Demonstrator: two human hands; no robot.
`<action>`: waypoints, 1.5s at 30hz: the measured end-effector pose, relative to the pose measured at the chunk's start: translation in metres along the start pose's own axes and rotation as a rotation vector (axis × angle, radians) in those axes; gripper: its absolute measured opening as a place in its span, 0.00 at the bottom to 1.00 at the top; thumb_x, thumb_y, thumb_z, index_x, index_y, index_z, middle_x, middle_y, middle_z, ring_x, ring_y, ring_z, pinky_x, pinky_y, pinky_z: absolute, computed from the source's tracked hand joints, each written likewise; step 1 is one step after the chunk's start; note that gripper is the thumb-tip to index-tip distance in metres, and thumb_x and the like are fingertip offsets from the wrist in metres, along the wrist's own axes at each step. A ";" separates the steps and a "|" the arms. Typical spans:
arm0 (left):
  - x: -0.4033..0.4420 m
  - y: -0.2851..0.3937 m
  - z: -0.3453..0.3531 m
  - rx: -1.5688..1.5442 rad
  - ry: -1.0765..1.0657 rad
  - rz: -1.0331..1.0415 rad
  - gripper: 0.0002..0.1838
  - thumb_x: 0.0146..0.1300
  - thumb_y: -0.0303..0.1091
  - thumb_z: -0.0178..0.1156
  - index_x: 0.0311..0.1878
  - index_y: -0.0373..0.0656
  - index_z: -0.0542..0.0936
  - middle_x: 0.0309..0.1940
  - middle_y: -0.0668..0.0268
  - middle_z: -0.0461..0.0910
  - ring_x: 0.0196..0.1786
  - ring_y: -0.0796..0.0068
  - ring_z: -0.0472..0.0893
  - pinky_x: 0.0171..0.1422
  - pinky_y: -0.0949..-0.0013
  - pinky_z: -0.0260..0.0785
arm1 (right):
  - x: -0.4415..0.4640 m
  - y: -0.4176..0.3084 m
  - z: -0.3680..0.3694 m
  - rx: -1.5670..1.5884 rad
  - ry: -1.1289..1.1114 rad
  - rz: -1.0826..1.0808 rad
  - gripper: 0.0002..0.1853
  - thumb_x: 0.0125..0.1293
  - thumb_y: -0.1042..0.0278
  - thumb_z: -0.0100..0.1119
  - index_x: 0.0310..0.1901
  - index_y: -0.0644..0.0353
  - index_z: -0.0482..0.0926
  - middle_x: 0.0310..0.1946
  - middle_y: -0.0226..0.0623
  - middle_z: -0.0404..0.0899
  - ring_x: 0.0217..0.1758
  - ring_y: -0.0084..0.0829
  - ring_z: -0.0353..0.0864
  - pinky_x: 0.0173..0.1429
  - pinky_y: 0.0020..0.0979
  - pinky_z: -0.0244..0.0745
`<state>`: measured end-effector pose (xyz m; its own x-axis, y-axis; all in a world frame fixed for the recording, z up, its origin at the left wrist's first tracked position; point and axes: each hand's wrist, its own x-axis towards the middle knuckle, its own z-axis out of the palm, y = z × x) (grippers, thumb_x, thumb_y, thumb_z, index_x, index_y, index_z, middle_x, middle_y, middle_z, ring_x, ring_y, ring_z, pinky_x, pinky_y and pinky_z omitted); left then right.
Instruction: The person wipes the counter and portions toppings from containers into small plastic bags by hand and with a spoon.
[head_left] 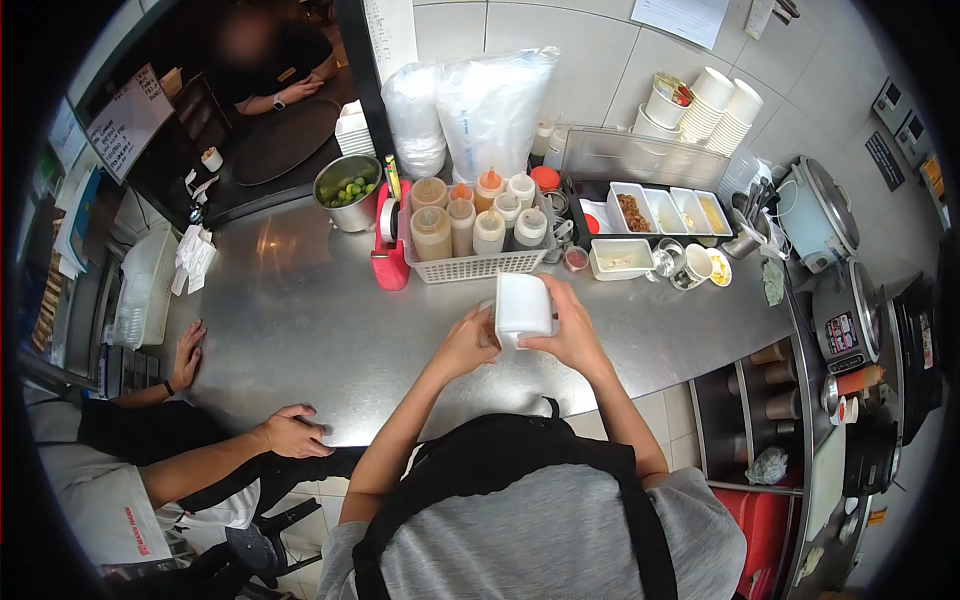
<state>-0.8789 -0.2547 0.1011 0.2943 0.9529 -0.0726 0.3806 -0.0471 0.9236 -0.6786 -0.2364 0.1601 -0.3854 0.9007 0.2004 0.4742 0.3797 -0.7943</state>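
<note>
Right hand [572,325] is gripping the tub [524,300].
Left hand [470,343] is facing it half-curled, contact unclear; the tub is sitting between them, long axis pointing forward.

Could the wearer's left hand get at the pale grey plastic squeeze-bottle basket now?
Probably yes: between the left hand and the basket lies bare steel counter, though that hand seems busy with the white squarish container.

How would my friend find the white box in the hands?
Look at the big shiny counter, then the plastic basket of bottles on it. The white box is just in front, between the left hand and the right hand. Unlike the bottles, it's boxy and held.
</note>
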 end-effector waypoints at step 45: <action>-0.033 0.021 -0.011 -1.551 -0.113 -0.193 0.33 0.65 0.57 0.45 0.65 0.43 0.64 0.62 0.51 0.65 0.54 0.52 0.76 0.49 0.52 0.76 | 0.030 0.055 0.051 1.449 -0.362 0.225 0.37 0.51 0.76 0.68 0.63 0.60 0.62 0.58 0.38 0.70 0.59 0.35 0.73 0.62 0.39 0.70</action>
<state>-0.8904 -0.2842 0.1268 0.4385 0.8779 -0.1923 -0.7991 0.4788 0.3636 -0.7046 -0.1992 0.0929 -0.6839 0.7292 0.0251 -0.5370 -0.4797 -0.6939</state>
